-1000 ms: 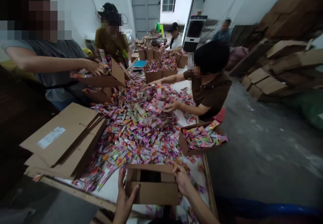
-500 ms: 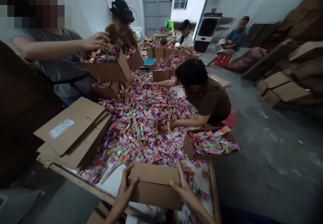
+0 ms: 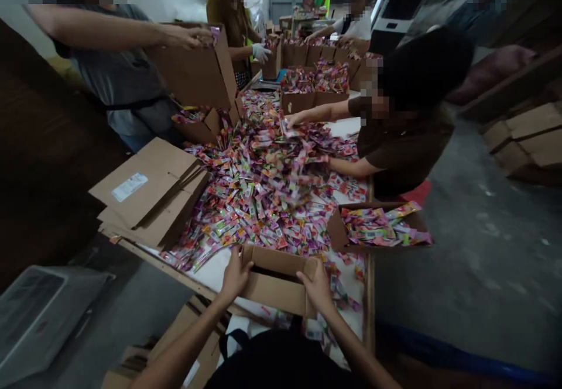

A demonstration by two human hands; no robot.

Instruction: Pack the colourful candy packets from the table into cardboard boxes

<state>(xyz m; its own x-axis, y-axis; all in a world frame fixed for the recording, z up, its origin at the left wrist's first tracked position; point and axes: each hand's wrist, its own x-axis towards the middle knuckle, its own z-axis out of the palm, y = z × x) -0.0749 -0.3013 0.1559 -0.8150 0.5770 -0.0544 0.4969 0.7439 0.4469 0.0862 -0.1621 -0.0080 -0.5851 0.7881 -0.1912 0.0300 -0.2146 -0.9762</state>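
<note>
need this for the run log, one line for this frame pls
left hand grips left side of cardboard box | right hand grips right side | box open | sachet pile beyond

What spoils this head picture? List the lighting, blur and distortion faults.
Head view: dim indoor light, with the left side nearly black; motion blur smears the packets and the co-workers; wide-angle bending at the edges; left hand and right hand on the cardboard box stay fairly sharp.
</note>
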